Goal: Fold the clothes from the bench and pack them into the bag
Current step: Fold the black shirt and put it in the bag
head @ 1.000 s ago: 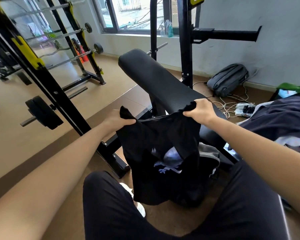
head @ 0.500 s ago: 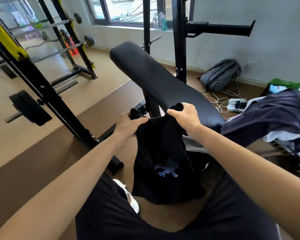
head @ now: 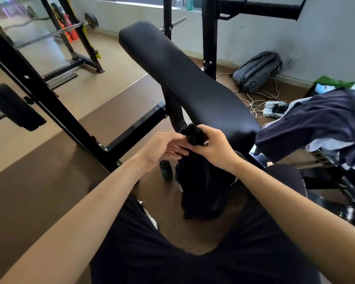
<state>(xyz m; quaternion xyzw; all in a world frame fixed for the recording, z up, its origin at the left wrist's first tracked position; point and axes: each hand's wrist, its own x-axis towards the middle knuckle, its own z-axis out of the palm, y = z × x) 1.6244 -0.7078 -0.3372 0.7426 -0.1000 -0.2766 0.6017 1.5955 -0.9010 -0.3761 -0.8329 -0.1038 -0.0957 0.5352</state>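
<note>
A black garment (head: 199, 187) hangs folded lengthwise in front of my knees, its top edge bunched between both hands. My left hand (head: 164, 148) and my right hand (head: 215, 148) meet at that top edge and both grip it. The black padded bench (head: 184, 78) slopes up behind my hands. More clothes, a dark navy one (head: 315, 124) over paler ones, lie heaped at the right. A grey bag (head: 258, 71) lies on the floor by the wall.
A small dark bottle (head: 166, 170) stands on the brown floor under my hands. White cables and a power strip (head: 272, 107) lie near the grey bag. Black rack posts (head: 49, 95) and barbells (head: 49, 35) fill the left side.
My hands have come together from being spread apart, folding the black garment in half lengthwise. The view has tilted down and nearer to the bench.
</note>
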